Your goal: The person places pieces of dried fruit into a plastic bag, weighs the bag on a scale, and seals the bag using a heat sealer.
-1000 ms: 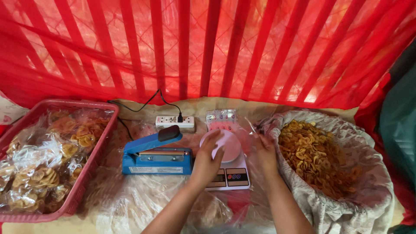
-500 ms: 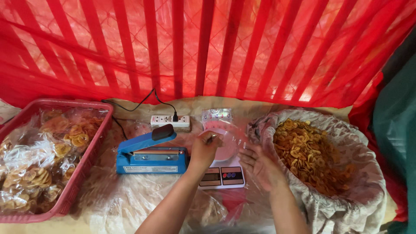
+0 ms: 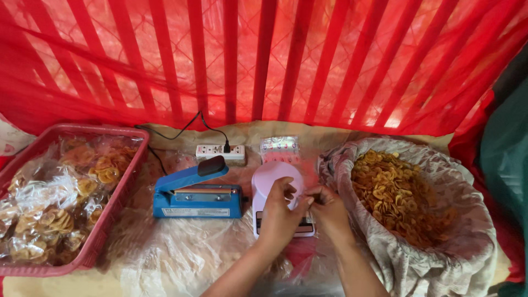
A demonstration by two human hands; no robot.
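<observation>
My left hand (image 3: 279, 212) and my right hand (image 3: 329, 208) meet fingertip to fingertip just above the front of a small white digital scale (image 3: 270, 177) with a round pale platform. Both pinch what looks like a thin clear plastic bag (image 3: 303, 197), which is barely visible between the fingers. A large cloth-lined sack of golden fried chips (image 3: 396, 198) stands open right beside my right hand. A blue heat sealer (image 3: 195, 193) with a black handle sits left of the scale.
A red plastic basket (image 3: 113, 204) at the left holds several sealed bags of chips. A white power strip (image 3: 220, 152) and a stack of clear bags (image 3: 280, 146) lie behind the scale. Crumpled clear plastic covers the floor in front. Red netting hangs behind.
My hands have come together over the front of the scale; the right hand moved left from beside the sack. The camera view shifted slightly.
</observation>
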